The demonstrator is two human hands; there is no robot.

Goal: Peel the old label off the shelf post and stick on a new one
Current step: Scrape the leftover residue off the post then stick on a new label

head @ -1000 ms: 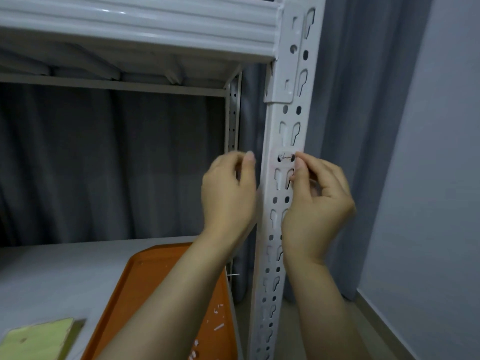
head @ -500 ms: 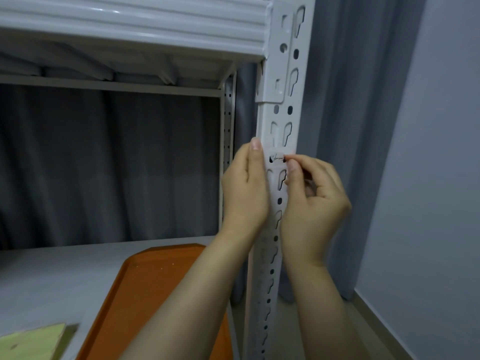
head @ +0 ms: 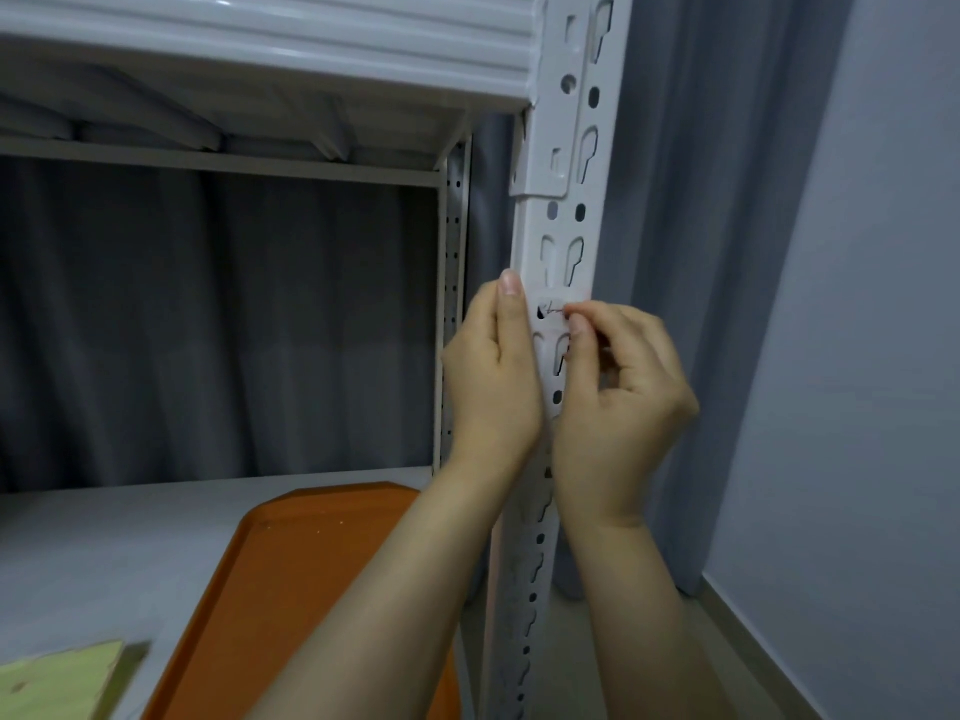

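Shelf [head: 260,49]: white metal frame. The post [head: 525,236] stands at its right front corner and is slotted down its length. An orange tray [head: 311,589] lies on the lower board, its right end near the foot of the post, and a pale wood piece [head: 57,683] sits at the board's near left.

Change noted: a second ago the left hand [head: 491,387] stood clear of the post's left edge. It now lies against that edge, with one straight finger [head: 510,284] running up beside it. The right hand [head: 623,402] has kept its pinch at the post's right edge throughout.

Judgement: the left hand has come in to steady the post or pin the label's left end while the right works the other end. The step is under way, not finished.

Label [head: 551,310]: a small pale strip with dark handwriting. It lies across the post's front face, about midway between the upper beam and the lower board, and sits flat for most of its width. Whether this is the old label coming off or the new one going on cannot be told.

Fingers: the right thumb and forefinger [head: 576,330] are closed together on the label's right end, at the post's right edge. The straight left finger touches the post just beside the label's left end, its tip slightly above the label. The remaining left fingers are hidden, so whether they wrap the post cannot be told.
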